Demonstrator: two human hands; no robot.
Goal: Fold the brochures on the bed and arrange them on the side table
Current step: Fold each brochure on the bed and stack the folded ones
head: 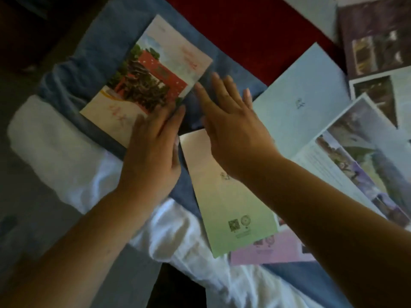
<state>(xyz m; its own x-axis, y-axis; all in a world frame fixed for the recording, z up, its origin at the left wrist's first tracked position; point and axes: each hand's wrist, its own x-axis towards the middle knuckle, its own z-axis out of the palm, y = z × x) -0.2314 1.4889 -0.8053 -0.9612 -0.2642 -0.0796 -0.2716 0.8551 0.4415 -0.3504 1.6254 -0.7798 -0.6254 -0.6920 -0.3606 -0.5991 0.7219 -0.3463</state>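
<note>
Left hand (153, 150): grip released, fingers flat, pressing the near corner of the red-gate brochure (155, 70) on the blue blanket (93, 52). Right hand (229, 123): also released, fingers straight, beside its right long edge; contact unclear. The long axis slants away near-left to far-right. Left hand nearer. Other brochures (300, 103) lie to the right on the bed (173, 230).

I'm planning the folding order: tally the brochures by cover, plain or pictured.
Plain: 3, namely pale blue brochure, cream-green brochure, pink brochure
Pictured: 4, namely red-gate brochure, three photo brochures at right
Total: 7; cropped pale sheet at top uncounted
</note>
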